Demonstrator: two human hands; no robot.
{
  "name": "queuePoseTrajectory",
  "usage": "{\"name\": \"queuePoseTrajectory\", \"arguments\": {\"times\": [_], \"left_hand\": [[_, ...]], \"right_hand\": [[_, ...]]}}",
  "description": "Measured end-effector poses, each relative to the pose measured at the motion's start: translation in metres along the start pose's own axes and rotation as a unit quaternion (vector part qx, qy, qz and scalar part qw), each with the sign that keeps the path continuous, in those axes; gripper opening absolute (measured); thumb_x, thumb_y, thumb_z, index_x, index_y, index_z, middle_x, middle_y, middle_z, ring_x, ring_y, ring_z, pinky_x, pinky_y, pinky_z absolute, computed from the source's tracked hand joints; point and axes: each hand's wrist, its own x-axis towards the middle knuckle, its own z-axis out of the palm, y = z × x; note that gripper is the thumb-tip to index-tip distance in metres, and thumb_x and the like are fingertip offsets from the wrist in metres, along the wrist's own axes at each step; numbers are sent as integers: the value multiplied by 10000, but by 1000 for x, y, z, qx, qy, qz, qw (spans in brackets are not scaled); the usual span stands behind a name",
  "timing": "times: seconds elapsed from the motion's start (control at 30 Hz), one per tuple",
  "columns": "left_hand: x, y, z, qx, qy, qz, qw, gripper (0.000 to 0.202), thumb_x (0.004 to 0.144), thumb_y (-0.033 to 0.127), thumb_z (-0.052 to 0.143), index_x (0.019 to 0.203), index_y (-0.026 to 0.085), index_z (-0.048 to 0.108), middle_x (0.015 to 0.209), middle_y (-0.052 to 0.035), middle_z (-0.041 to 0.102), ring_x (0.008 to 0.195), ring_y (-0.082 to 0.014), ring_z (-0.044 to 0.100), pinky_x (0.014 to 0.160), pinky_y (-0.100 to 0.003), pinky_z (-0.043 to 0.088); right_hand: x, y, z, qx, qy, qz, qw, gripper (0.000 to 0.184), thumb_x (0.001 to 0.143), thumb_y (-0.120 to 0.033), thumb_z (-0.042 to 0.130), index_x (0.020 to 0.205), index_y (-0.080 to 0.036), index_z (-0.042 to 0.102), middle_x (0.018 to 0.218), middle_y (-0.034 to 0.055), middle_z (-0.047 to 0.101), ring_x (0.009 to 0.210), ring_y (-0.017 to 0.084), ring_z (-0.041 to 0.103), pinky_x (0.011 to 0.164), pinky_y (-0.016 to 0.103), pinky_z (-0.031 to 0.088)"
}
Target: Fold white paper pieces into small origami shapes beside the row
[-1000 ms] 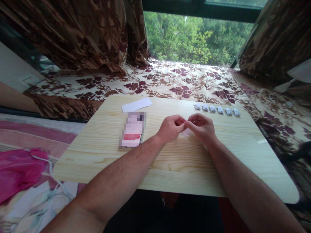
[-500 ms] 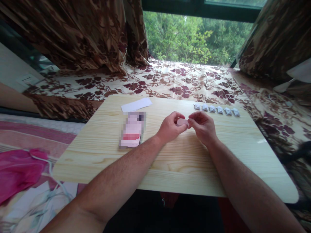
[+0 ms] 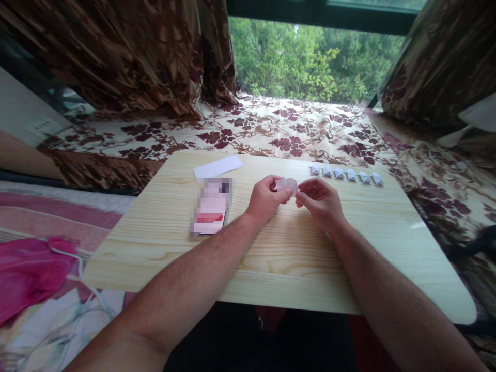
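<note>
A small piece of folded white paper (image 3: 287, 184) is held above the middle of the wooden table. My left hand (image 3: 267, 197) pinches it from the left, thumb on the near side. On the other side, the fingertips of my right hand (image 3: 318, 201) are closed at the paper's right edge. Exact fold lines are too small to make out. Beyond my right hand, several small white folded-paper stars (image 3: 351, 176) stand in a row near the table's far edge.
White paper strips (image 3: 217, 166) lie at the far left of the table (image 3: 163, 248). Nearer sits a phone (image 3: 211, 206), partly pixelated. A floral cloth (image 3: 294, 124) covers the ledge beyond. Left of the table are a pink cloth (image 3: 34, 274) and a white cable (image 3: 83, 274).
My left hand has shifted slightly left and turned, so more of the folded paper shows. My right hand stays close by, with its fingers at the paper's edge.
</note>
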Motion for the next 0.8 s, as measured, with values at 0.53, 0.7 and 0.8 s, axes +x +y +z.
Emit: {"name": "queuePoseTrajectory", "arguments": {"times": [0.53,0.7,0.8], "left_hand": [[0,2,1,-18,11,-9,1000,348,625,253,807,899,136,626,690,0,661,569,-105,596,519,-228,498],[0,1,1,-17,8,-3,1000,339,625,234,802,894,133,622,697,1,667,564,-100,593,520,-227,500],[1,1,1,-18,8,1,1000,319,643,228,780,905,132,625,700,0,669,562,-98,588,518,-225,498]], "right_hand": [[-2,4,2,-9,6,-23,1000,324,695,-275,780,973,-226,621,824,-3,642,680,128,610,585,260,519],[-2,4,0,-16,-10,-41,999,265,708,-192,740,965,-220,683,879,4,633,683,112,607,577,246,494],[-2,5,0,-20,-17,-47,999,285,696,-159,735,971,-222,688,890,2,636,699,112,609,565,233,478]]}}
